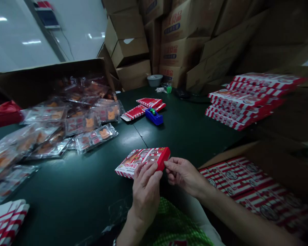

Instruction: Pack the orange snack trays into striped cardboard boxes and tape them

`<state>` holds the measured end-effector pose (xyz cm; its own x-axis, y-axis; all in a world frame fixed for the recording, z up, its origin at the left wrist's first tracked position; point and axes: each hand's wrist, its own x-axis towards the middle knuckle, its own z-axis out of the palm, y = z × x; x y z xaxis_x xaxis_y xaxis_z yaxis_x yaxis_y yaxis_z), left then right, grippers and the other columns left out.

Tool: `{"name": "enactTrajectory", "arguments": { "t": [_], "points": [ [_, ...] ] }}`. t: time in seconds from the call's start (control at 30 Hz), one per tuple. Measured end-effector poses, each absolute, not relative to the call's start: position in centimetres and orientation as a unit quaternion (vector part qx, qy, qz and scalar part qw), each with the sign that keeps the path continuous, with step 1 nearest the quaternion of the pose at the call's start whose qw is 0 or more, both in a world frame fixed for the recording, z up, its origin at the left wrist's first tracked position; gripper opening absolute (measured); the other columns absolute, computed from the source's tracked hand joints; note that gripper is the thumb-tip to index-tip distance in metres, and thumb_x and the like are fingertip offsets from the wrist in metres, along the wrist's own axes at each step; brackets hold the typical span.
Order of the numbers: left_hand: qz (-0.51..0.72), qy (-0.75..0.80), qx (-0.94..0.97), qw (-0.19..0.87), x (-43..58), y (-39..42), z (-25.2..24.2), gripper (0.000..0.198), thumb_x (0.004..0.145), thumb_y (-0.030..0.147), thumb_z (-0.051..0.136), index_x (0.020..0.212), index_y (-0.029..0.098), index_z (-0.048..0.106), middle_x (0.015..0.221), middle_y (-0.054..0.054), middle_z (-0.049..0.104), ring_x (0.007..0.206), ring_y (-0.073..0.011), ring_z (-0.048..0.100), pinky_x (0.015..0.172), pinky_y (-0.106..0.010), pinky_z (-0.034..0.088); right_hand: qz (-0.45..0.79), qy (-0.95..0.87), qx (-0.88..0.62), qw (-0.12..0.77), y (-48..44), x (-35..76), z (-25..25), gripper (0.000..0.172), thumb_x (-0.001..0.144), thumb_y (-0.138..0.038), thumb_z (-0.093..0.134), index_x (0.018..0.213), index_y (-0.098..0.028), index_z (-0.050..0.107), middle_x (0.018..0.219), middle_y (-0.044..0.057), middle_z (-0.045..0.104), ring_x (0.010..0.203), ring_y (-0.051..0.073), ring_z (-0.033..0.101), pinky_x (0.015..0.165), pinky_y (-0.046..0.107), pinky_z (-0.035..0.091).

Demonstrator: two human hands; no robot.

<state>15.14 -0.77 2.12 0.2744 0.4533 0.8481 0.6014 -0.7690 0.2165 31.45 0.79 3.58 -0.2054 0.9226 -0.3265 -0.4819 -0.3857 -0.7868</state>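
A flat red-and-white cardboard box [140, 160] with clear windows lies tilted over the dark green table in front of me. My left hand [146, 186] rests on its top and near edge, fingers bent around it. At the red end of the box, my right hand [178, 172] is closed in a pinch, thumb and index finger touching the end corner. Any small thing between those fingertips is too small to make out. Beyond the box stands a blue tape dispenser [154, 118] with a green roll, beside flat red-striped cartons [141, 108].
Clear packets of candy [94, 136] heap up at left, spilling from a cardboard box [48, 68]. Striped boxes [242, 99] are stacked at right. An open carton of striped boxes [251, 188] stands at lower right. Folded cartons [6, 220] lie lower left; a grey bowl [154, 80] sits behind.
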Motion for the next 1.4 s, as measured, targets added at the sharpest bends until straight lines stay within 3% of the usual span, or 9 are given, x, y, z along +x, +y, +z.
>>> {"name": "enactTrajectory", "arguments": {
  "t": [0.27, 0.57, 0.87, 0.93, 1.0, 1.07, 1.17, 1.23, 1.4],
  "points": [
    [-0.534, -0.320, -0.781, 0.054, 14.9, -0.7, 2.4, 0.022, 0.085, 0.001, 0.059, 0.100, 0.016, 0.064, 0.103, -0.012, 0.075, 0.104, -0.0212, 0.069, 0.101, -0.040, 0.048, 0.696, -0.302, -0.418, 0.500, 1.3, 29.8, 3.3, 0.055, 0.052, -0.055, 0.087, 0.073, -0.015, 0.057, 0.057, -0.003, 0.061, 0.039, 0.006, 0.049, 0.037, 0.019, 0.039],
    [-0.601, -0.405, -0.674, -0.142, 13.1, -2.5, 4.4, 0.024, 0.082, 0.008, 0.066, 0.101, 0.023, 0.068, 0.109, -0.006, 0.074, 0.099, -0.0199, 0.070, 0.089, -0.031, 0.057, 0.614, -0.413, -0.405, 0.537, 1.8, 27.2, 4.4, 0.062, 0.054, -0.074, 0.074, 0.072, -0.016, 0.057, 0.053, -0.004, 0.054, 0.043, 0.007, 0.044, 0.042, 0.021, 0.033],
    [-0.675, -0.455, -0.475, -0.335, 11.3, -4.0, 6.7, 0.016, 0.074, 0.024, 0.078, 0.088, 0.020, 0.071, 0.102, -0.007, 0.076, 0.093, -0.0214, 0.073, 0.079, -0.027, 0.060, 0.527, -0.467, -0.413, 0.578, 4.8, 26.5, 4.5, 0.049, 0.053, -0.046, 0.084, 0.055, -0.021, 0.042, 0.049, -0.009, 0.041, 0.048, 0.008, 0.036, 0.046, 0.023, 0.029],
    [-0.688, -0.454, -0.449, -0.345, 10.9, -4.3, 7.2, 0.018, 0.071, 0.026, 0.081, 0.085, 0.019, 0.072, 0.099, -0.007, 0.077, 0.088, -0.0209, 0.073, 0.075, -0.026, 0.060, 0.502, -0.475, -0.415, 0.592, 5.2, 27.0, 5.0, 0.041, 0.046, -0.033, 0.089, 0.066, -0.020, 0.055, 0.060, -0.006, 0.053, 0.058, 0.011, 0.047, 0.052, 0.023, 0.037],
    [-0.691, -0.444, -0.443, -0.360, 10.5, -4.4, 7.5, 0.018, 0.070, 0.026, 0.081, 0.084, 0.019, 0.072, 0.097, -0.006, 0.077, 0.084, -0.0197, 0.073, 0.072, -0.024, 0.060, 0.486, -0.501, -0.380, 0.608, 5.1, 27.7, 6.0, 0.049, 0.043, -0.025, 0.090, 0.086, -0.021, 0.066, 0.090, 0.000, 0.067, 0.083, 0.018, 0.059, 0.069, 0.026, 0.046],
    [-0.684, -0.430, -0.451, -0.379, 10.0, -4.1, 7.5, 0.018, 0.070, 0.024, 0.082, 0.083, 0.019, 0.072, 0.095, -0.006, 0.078, 0.084, -0.0192, 0.072, 0.073, -0.024, 0.059, 0.516, -0.527, -0.315, 0.597, 4.6, 28.3, 6.9, 0.049, 0.050, -0.027, 0.089, 0.095, -0.024, 0.071, 0.113, 0.004, 0.067, 0.100, 0.021, 0.061, 0.081, 0.030, 0.049],
    [-0.664, -0.403, -0.461, -0.428, 9.1, -3.0, 7.5, 0.019, 0.068, 0.023, 0.083, 0.082, 0.018, 0.071, 0.095, -0.006, 0.077, 0.084, -0.0204, 0.072, 0.073, -0.027, 0.059, 0.613, -0.498, -0.245, 0.562, 3.5, 28.4, 7.2, 0.028, 0.067, -0.036, 0.081, 0.091, -0.024, 0.076, 0.101, 0.005, 0.073, 0.085, 0.021, 0.066, 0.077, 0.033, 0.052],
    [-0.655, -0.384, -0.460, -0.460, 8.5, -2.2, 7.6, 0.019, 0.068, 0.023, 0.083, 0.082, 0.018, 0.071, 0.095, -0.006, 0.077, 0.083, -0.0205, 0.072, 0.071, -0.028, 0.059, 0.654, -0.456, -0.223, 0.561, 3.0, 28.3, 6.7, 0.028, 0.070, -0.038, 0.080, 0.094, -0.025, 0.077, 0.094, 0.006, 0.075, 0.082, 0.021, 0.067, 0.077, 0.034, 0.053],
    [-0.613, -0.363, -0.492, -0.501, 7.8, -0.5, 7.8, 0.015, 0.077, 0.021, 0.077, 0.090, 0.020, 0.071, 0.102, -0.005, 0.075, 0.085, -0.0178, 0.070, 0.071, -0.026, 0.058, 0.683, -0.435, -0.178, 0.560, 3.2, 29.6, 5.7, 0.041, 0.084, -0.060, 0.059, 0.106, -0.030, 0.075, 0.118, 0.008, 0.071, 0.105, 0.027, 0.065, 0.088, 0.042, 0.052]
  ]
}}
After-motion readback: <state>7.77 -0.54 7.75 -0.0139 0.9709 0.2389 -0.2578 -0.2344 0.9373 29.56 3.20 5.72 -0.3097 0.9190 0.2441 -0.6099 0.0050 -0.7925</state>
